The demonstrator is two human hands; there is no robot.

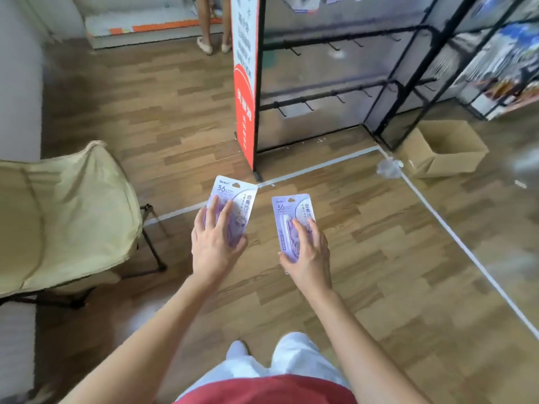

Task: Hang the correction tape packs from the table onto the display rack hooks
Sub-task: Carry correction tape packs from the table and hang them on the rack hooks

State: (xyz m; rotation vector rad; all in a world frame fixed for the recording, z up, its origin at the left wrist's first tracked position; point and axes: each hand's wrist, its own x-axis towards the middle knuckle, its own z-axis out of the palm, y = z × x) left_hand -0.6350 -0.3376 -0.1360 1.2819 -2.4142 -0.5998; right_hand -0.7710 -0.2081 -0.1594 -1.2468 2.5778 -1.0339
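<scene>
Left hand [214, 243] fingers [214, 209] grasp one correction tape pack [233, 191], right hand [307, 252] a second pack [287, 207], over the floor [379, 258], well short of the rack hooks [335, 97]. Likely light, stiff card, slick blister. I'd grip low, keeping the hang-hole [236, 185] clear.

Head-worn wide-angle view from standing height, angled forward and down over the floor [350, 258]; display rack [320, 96] stands near, ahead-right.

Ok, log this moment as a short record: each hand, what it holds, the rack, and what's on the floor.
left hand: holds left pack, fingers over its front
right hand: holds right pack
display rack: ahead, hooks on two bars bare
progress: neither pack hung yet
floor: open cardboard box beside rack; folding chair at left
</scene>
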